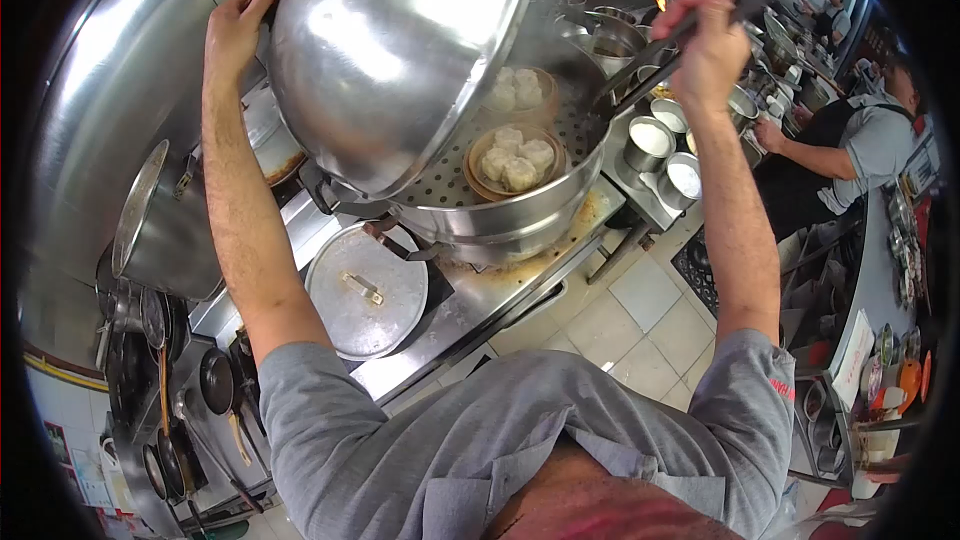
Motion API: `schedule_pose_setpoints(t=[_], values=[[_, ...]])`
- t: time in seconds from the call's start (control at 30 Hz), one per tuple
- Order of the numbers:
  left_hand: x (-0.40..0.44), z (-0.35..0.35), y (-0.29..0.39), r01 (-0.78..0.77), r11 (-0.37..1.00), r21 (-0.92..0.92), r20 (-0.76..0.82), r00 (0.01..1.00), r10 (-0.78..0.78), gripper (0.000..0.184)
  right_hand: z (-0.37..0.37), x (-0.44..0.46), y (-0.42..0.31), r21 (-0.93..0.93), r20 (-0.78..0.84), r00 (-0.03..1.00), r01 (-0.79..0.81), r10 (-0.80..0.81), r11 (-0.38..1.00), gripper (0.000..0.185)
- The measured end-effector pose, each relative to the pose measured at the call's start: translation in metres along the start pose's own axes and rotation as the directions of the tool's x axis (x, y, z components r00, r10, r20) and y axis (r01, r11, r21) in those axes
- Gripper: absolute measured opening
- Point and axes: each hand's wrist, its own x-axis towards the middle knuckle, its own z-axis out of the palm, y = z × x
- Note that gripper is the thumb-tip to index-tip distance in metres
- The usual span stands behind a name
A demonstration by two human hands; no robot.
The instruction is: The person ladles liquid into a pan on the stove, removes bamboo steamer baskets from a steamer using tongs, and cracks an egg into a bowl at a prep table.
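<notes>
A large domed steel steamer lid (390,50) is raised and tilted over a steamer pot (500,230). At the lid's far left side, my left hand (238,25) has its fingers bent over the edge; the handle itself is hidden. My right hand (708,50) is closed around long dark metal tongs (640,80), whose tips reach down at the pot's right rim. On the perforated steamer plate (440,185) sits a round bamboo basket of dumplings (519,176). Behind it, a second basket (520,90) shows through steam, partly covered by the lid.
A flat pot lid (367,290) lies on the counter in front. Metal cups of white contents (650,138) stand right of the steamer. Tall pots (165,220) and hanging pans (218,380) line the left. A flame (660,0) burns behind. A co-worker (860,155) stands at right.
</notes>
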Motion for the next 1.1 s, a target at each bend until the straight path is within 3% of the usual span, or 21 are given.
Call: schedule_pose_setpoints(t=[0.1, 0.13, 0.27, 0.3, 0.4, 0.5, 0.7, 0.9, 1.1], values=[[-0.005, -0.01, -0.007, 0.034, 0.995, -0.093, -0.047, 0.998, -0.038, 0.033, 0.022, -0.003, 0.026, -0.124, 0.106, 0.986, -0.114, 0.128, 0.986, 0.042], [-0.006, -0.012, -0.01, 0.029, 0.994, -0.103, -0.052, 0.998, -0.034, 0.032, 0.031, -0.007, 0.03, -0.142, 0.065, 0.977, -0.192, 0.202, 0.971, 0.051], [-0.01, -0.013, -0.006, 0.036, 0.996, -0.086, -0.068, 0.997, -0.042, 0.032, 0.043, -0.02, 0.056, -0.127, -0.029, 0.955, -0.298, 0.296, 0.946, 0.048], [-0.011, -0.012, -0.006, 0.038, 0.995, -0.089, -0.069, 0.997, -0.044, 0.032, 0.05, -0.024, 0.057, -0.13, -0.028, 0.955, -0.297, 0.296, 0.946, 0.048], [-0.013, -0.01, -0.004, 0.021, 0.993, -0.12, -0.074, 0.997, -0.03, 0.032, 0.065, -0.031, 0.062, 0.115, -0.129, 0.953, -0.259, 0.273, 0.959, 0.049], [-0.013, -0.011, -0.001, -0.006, 0.993, -0.115, -0.067, 0.998, -0.001, 0.033, 0.062, -0.019, 0.054, 0.14, -0.126, 0.975, -0.166, 0.184, 0.976, 0.048], [-0.016, -0.014, -0.012, 0.005, 0.983, -0.184, -0.106, 0.994, -0.025, 0.032, 0.048, 0.01, 0.064, 0.044, -0.059, 0.994, -0.093, 0.096, 0.995, 0.047], [-0.02, -0.019, -0.015, 0.027, 0.983, -0.179, -0.124, 0.991, -0.049, 0.03, 0.052, 0.02, 0.076, -0.066, 0.217, 0.974, -0.052, 0.066, 0.996, 0.045], [-0.022, -0.019, -0.012, 0.04, 0.975, -0.22, -0.143, 0.987, -0.073, 0.028, 0.057, 0.032, 0.09, -0.122, 0.272, 0.952, -0.109, 0.139, 0.987, 0.046]])
